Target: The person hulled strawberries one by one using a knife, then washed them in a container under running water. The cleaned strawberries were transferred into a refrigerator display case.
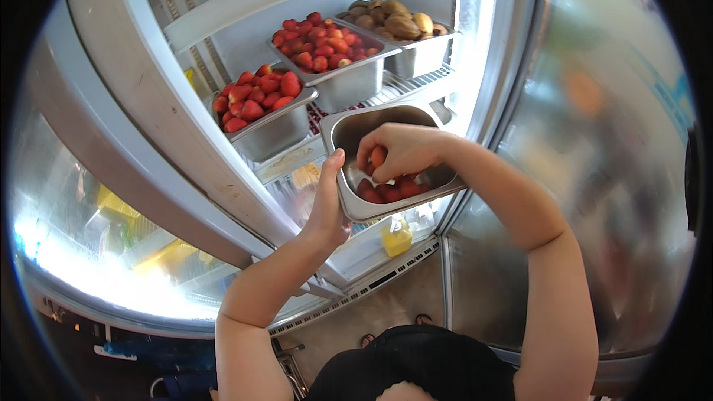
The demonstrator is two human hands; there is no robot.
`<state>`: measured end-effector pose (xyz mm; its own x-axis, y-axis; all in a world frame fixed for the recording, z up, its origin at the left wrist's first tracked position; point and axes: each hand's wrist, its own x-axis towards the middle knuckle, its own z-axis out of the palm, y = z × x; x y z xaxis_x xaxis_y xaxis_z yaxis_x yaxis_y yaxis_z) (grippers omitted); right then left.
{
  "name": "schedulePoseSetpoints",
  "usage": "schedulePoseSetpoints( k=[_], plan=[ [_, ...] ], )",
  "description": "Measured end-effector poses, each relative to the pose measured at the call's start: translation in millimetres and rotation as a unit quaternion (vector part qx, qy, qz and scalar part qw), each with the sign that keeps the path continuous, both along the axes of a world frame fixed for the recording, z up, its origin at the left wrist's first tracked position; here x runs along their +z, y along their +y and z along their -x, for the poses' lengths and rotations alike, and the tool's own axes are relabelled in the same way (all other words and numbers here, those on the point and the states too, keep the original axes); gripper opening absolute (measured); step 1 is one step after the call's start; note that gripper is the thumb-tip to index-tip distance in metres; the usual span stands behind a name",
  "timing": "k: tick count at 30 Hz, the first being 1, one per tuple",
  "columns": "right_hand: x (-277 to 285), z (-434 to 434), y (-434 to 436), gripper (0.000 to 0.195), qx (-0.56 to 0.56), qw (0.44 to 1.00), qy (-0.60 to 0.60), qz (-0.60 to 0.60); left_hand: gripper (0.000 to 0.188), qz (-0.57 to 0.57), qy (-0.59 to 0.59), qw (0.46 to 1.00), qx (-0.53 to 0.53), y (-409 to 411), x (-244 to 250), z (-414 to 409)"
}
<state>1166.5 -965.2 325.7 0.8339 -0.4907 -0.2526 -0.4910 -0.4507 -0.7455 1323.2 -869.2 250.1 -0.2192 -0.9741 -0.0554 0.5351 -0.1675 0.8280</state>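
Observation:
My left hand grips the left side of a stainless steel food pan, its thumb up along the rim. The pan is tilted toward me, in front of the open fridge. My right hand reaches inside with curled fingers around a strawberry; whether it holds more than one is hidden. Several strawberries lie along the pan's near wall. Behind, on the fridge shelf, are a smaller steel pan heaped with strawberries and a larger one of strawberries.
At the back right of the shelf, a steel pan holds brown oval fruit. A glass door stands open at right. The fridge's upright frame is at left. Low inside sits a yellow container.

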Motion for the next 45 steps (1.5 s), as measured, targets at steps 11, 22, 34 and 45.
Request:
schedulePoseSetpoints(
  k=[11,22,34,45],
  plan=[
    [72.4,-72.4,-123.4,0.038,-0.136,0.922,-0.258,0.256,0.053,-0.067,0.056,0.981,0.174,10.0,22.2,11.5],
    [57.1,-109.0,-164.2,0.04,-0.32,0.896,-0.161,0.263,0.054,-0.095,0.016,0.973,0.209,15.8,20.7,13.1],
    [59.4,-100.9,-144.5,0.036,-0.197,0.88,-0.228,0.368,0.051,-0.08,0.034,0.977,0.194,18.4,30.9,16.4],
    [63.1,-99.2,-109.7,0.024,-0.04,0.892,-0.076,0.444,0.056,-0.059,0.031,0.978,0.199,16.2,26.0,13.8]
  ],
)
